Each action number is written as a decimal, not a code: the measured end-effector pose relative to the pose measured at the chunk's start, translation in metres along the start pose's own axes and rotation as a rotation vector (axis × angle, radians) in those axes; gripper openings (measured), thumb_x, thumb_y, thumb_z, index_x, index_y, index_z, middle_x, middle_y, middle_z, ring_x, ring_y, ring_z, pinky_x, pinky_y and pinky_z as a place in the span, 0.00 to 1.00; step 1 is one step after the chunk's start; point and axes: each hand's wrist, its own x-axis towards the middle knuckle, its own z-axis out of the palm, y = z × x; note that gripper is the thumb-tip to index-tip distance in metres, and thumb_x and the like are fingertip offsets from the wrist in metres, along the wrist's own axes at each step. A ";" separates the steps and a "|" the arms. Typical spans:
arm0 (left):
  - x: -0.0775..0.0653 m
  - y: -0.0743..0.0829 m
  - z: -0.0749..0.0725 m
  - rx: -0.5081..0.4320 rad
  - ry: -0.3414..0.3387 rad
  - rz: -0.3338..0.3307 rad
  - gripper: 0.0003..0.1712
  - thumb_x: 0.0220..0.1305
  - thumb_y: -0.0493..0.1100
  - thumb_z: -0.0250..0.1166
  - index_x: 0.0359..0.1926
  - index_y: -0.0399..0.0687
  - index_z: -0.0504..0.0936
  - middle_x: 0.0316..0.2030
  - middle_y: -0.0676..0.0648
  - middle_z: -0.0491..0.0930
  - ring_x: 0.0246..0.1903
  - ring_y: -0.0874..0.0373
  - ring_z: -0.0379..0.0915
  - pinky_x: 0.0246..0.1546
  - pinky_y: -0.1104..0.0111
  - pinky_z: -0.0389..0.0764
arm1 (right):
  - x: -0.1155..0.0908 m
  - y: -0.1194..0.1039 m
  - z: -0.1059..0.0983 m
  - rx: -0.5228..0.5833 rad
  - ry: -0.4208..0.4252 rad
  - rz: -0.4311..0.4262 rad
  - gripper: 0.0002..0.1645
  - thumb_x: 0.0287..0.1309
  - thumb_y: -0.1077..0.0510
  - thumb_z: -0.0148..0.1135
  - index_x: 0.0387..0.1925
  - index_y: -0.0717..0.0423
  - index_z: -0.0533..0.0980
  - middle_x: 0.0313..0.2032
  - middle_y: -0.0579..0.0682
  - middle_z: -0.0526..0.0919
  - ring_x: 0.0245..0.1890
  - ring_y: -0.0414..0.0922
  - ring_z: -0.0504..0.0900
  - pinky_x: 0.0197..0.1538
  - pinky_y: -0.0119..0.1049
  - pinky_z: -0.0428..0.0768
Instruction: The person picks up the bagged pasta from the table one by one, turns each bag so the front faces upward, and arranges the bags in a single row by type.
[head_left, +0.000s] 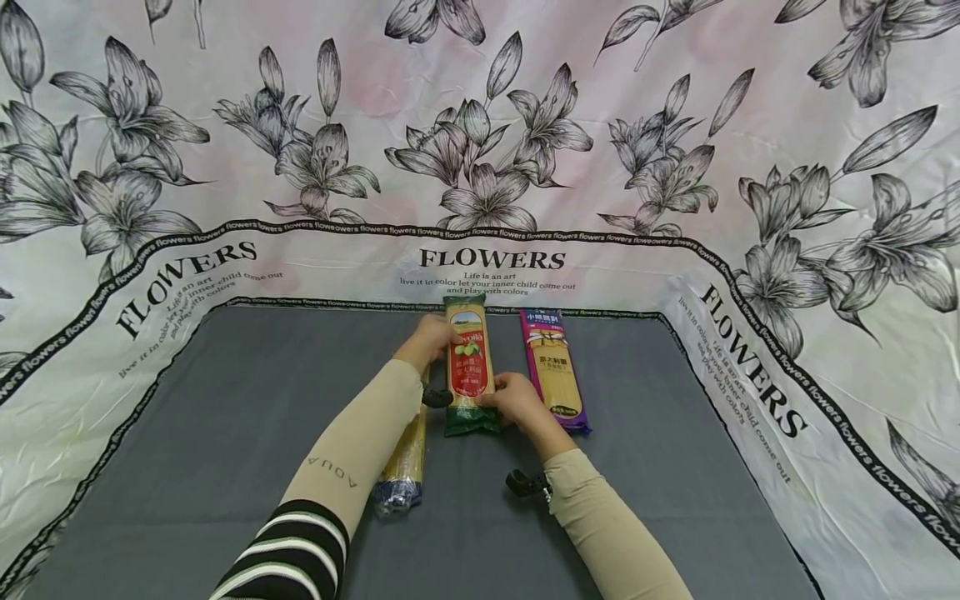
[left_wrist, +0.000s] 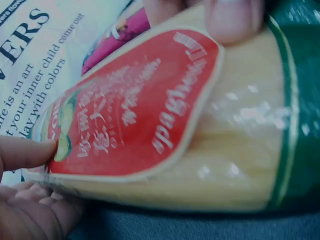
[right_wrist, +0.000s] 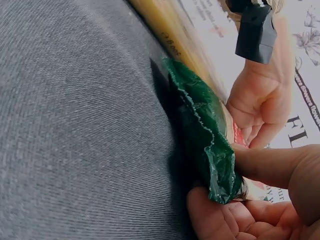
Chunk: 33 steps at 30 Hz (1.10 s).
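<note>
One grey cloth (head_left: 262, 467), spread over the lower half of the head frame, could be rucked if a pack were dragged across it. The yellow pack (head_left: 405, 467), left of and below the frame's centre and partly covered by the left sleeve (head_left: 360, 425), might be knocked askew by that arm. The purple pack (head_left: 557, 367), right of centre, might be nudged by the right hand (head_left: 519, 398), which lies close beside it.

The green pack (head_left: 471, 371), at the centre, is gripped by both hands: at its left edge, higher up, by the left hand (head_left: 433, 337), and at its lower right corner by the right. In each, the thumb is laid on the front and the fingers are tucked beneath, parted only by the pack's thickness. Whether the pack is wholly off the cloth cannot be told. Its strands (left_wrist: 240, 187) could be snapped if the two grips were twisted against each other.

The cloth is matt and finely ribbed. The pack is long and flattish, wrapped in glossy, wrinkled film; its red label (left_wrist: 125, 120) is rounded at the end, and its green end (right_wrist: 200, 110) is crumpled, with a saw-toothed edge.
</note>
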 end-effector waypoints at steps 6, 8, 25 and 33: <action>0.004 -0.003 0.000 0.225 -0.009 0.067 0.28 0.63 0.28 0.67 0.64 0.31 0.75 0.54 0.34 0.80 0.51 0.42 0.80 0.50 0.54 0.85 | -0.003 0.002 0.001 -0.007 0.005 -0.010 0.19 0.61 0.56 0.74 0.48 0.64 0.81 0.37 0.55 0.84 0.29 0.45 0.80 0.22 0.38 0.83; 0.004 -0.003 0.000 0.281 0.013 0.069 0.26 0.62 0.29 0.68 0.62 0.32 0.77 0.53 0.35 0.81 0.48 0.44 0.81 0.48 0.55 0.85 | -0.003 0.002 0.002 -0.035 0.014 -0.020 0.19 0.60 0.55 0.74 0.47 0.64 0.82 0.36 0.55 0.84 0.27 0.45 0.80 0.22 0.38 0.83; 0.003 0.007 0.002 0.384 -0.030 0.068 0.40 0.68 0.41 0.69 0.75 0.37 0.62 0.68 0.35 0.70 0.60 0.42 0.76 0.56 0.53 0.83 | -0.007 0.004 0.004 -0.331 0.163 -0.020 0.28 0.56 0.48 0.77 0.50 0.61 0.80 0.34 0.53 0.83 0.23 0.45 0.78 0.23 0.35 0.77; -0.025 0.021 -0.014 0.392 -0.073 0.155 0.37 0.73 0.46 0.64 0.76 0.40 0.62 0.73 0.38 0.65 0.68 0.39 0.68 0.65 0.47 0.75 | -0.011 -0.005 0.002 -0.345 0.197 -0.126 0.31 0.55 0.50 0.77 0.55 0.61 0.79 0.37 0.52 0.83 0.33 0.47 0.78 0.34 0.40 0.77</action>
